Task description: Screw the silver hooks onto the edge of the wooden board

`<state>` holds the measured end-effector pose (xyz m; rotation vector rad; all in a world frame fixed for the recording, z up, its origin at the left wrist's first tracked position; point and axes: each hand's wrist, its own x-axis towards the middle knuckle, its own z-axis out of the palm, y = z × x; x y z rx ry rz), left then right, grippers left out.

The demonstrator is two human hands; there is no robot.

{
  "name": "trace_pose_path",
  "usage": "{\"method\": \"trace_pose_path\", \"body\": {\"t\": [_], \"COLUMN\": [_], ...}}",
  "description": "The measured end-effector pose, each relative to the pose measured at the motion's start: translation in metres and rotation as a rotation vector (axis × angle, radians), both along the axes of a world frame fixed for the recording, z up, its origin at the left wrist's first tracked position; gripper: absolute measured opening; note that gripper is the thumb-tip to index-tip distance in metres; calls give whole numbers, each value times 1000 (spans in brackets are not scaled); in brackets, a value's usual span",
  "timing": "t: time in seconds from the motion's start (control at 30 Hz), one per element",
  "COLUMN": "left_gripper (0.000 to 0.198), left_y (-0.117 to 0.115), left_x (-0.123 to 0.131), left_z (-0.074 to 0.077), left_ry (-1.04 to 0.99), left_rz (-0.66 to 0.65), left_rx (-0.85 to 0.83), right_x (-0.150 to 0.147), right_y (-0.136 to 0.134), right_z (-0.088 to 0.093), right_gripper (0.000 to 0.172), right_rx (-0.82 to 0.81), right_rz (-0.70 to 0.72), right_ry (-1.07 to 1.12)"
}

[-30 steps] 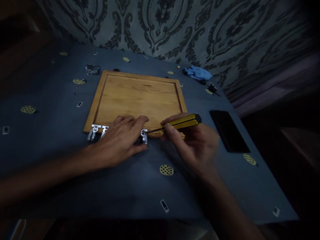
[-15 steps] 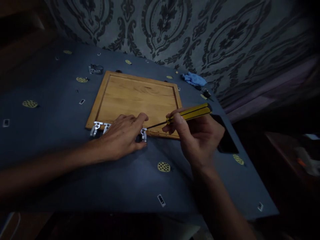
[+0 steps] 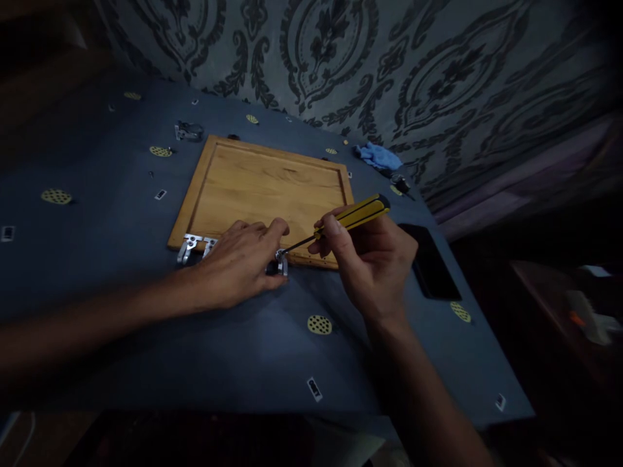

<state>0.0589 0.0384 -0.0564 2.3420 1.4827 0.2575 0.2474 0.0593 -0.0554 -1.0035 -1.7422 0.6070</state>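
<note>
A wooden panel point(image 3: 272, 185) with a raised frame lies flat on the table. My left hand point(image 3: 243, 259) rests across its near edge, fingers bent over the wood and thumb below, holding a metal hinge point(image 3: 282, 264) there. The palm hides part of that hinge. My right hand point(image 3: 377, 263) is closed round a screwdriver point(image 3: 359, 213) with a yellow and black handle. The screwdriver is tilted, its tip meeting the hinge beside my left thumb and forefinger. Another metal hinge point(image 3: 187, 246) sits at the panel's near left corner, partly covered by my left hand.
A loose hinge point(image 3: 189, 131) lies beyond the panel's far left corner, and a small screw point(image 3: 151, 174) left of it. To the right are a blue cloth point(image 3: 378, 155), keys point(image 3: 402, 184) and a dark phone point(image 3: 435, 263). A patterned wall point(image 3: 326, 52) borders the blue table point(image 3: 272, 363).
My right hand and the screwdriver have moved left and slightly down, and the tip has come onto the hinge. My left hand keeps its place. The view has shifted slightly.
</note>
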Motion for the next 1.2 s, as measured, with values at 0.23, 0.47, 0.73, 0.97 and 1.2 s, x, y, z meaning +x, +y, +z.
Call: {"method": "trace_pose_path", "body": {"t": [0.23,0.47,0.73,0.97,1.2], "left_gripper": [59,55,53,56,54], "left_y": [0,-1,1,1,2], "left_x": [1,-1,-1,0,1], "left_z": [2,0,-2,-3,-2], "left_ry": [10,-4,-20,9,12], "left_rz": [11,7,-8,-11,-11], "left_rx": [-38,-18,-23,-7,13], "right_x": [-1,-3,-7,-18,-17], "right_y": [-1,-3,1,13,20], "right_z": [0,0,0,11,8], "right_gripper": [10,12,31,38,35], "right_rx": [-5,9,-5,-116,-218], "right_rz": [9,9,-3,143,225], "right_ry": [7,-13,-52,31,171]}}
